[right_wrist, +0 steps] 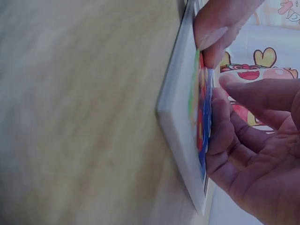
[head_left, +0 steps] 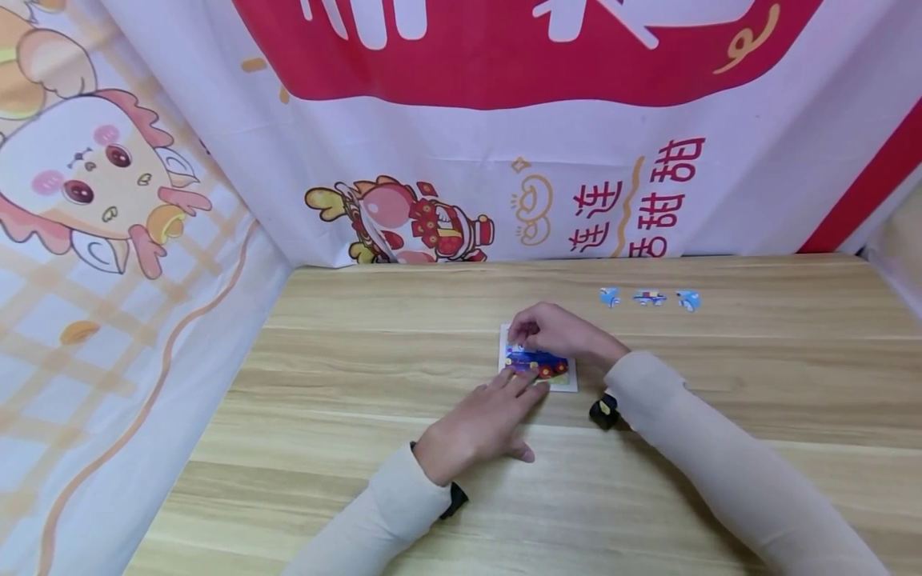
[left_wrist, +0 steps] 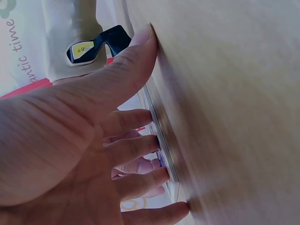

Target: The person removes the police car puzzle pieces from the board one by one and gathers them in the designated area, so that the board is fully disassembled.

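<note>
A small white-framed jigsaw puzzle (head_left: 572, 378) with a blue and red vehicle picture lies on the table. My left hand (head_left: 486, 420) is spread out, its fingertips resting on the puzzle's near edge and its thumb apart on the near side. Over the puzzle's upper left part, my right hand (head_left: 558, 330) bends its fingers down. In the right wrist view those bent fingers (right_wrist: 220, 126) touch the picture beside the white frame (right_wrist: 176, 136), with the thumb close above them. I cannot tell whether a piece is between them.
Behind and right of the puzzle lie three loose puzzle pieces in a row: a blue one (head_left: 610, 297), one with a vehicle part (head_left: 650, 298) and another blue one (head_left: 689, 300). A printed cloth (head_left: 461, 136) hangs at the table's back edge; another (head_left: 144, 320) stands at the left.
</note>
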Demonstrator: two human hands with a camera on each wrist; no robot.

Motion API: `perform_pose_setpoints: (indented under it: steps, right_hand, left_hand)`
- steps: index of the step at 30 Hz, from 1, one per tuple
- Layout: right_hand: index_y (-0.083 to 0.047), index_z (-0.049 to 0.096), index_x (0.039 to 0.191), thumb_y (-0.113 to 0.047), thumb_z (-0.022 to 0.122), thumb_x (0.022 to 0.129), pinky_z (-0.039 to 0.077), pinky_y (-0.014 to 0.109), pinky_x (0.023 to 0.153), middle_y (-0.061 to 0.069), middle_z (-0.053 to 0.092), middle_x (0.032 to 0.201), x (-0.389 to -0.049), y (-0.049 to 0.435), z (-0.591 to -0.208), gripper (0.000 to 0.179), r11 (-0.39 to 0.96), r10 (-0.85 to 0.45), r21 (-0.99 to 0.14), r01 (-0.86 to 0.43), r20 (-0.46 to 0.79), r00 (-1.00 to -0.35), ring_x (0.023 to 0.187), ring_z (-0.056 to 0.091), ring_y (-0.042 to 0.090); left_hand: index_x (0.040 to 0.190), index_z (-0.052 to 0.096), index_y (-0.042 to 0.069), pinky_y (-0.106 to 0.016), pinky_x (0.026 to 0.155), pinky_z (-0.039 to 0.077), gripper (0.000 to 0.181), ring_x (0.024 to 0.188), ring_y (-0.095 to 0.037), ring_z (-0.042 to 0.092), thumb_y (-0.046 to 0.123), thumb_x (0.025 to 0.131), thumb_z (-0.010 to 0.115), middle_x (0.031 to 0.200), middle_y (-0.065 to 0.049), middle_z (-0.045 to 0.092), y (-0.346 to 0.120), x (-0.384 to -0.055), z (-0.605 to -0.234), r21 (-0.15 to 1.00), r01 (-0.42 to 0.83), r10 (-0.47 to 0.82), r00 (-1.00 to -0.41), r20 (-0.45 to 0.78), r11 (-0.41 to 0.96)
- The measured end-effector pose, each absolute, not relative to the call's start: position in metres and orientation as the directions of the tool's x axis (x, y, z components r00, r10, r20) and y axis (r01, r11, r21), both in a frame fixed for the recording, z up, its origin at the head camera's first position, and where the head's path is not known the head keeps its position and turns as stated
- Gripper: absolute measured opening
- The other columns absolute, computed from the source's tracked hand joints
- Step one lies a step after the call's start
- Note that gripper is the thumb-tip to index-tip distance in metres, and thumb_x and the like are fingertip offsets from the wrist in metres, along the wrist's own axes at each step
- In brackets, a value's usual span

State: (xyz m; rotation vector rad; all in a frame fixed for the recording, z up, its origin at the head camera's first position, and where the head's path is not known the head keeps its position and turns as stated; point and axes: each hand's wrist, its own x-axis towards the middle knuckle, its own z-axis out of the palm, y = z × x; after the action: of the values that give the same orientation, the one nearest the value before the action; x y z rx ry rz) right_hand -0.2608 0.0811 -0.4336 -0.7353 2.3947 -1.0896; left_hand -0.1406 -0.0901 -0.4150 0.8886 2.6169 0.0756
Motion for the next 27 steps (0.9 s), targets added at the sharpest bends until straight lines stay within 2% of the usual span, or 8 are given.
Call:
perform_pose_setpoints:
  steps: [10, 27]
  right_hand:
    - [-0.002, 0.078, 0.099, 0.008, 0.06, 0.094, 0.05, 0.031, 0.085, 0.007, 0.071, 0.09, -0.2612, 0.0779, -0.4368, 0.021, 0.582, -0.579, -0.772, -0.255, -0.174, -0.797, 0.087, 0.061, 0.017]
    - [-0.002, 0.078, 0.102, 0.008, 0.056, 0.096, 0.049, 0.032, 0.089, 0.007, 0.071, 0.093, -0.2607, 0.0772, -0.4357, 0.025, 0.582, -0.558, -0.792, -0.182, -0.228, -0.798, 0.091, 0.06, 0.018]
  left_hand:
    - [0.164, 0.037, 0.018, -0.051, 0.122, 0.041, 0.092, 0.161, -0.031, 0.025, 0.047, 0.089, 0.081, 0.174, -0.006, 0.029, -0.0911, -0.1405, -0.4139, 0.189, 0.562, 0.59, -0.728, -0.35, 0.805]
    - [0.164, 0.036, 0.017, -0.051, 0.12, 0.043, 0.093, 0.161, -0.03, 0.025, 0.046, 0.088, 0.082, 0.174, -0.006, 0.028, -0.0922, -0.1404, -0.4135, 0.187, 0.57, 0.597, -0.728, -0.337, 0.8]
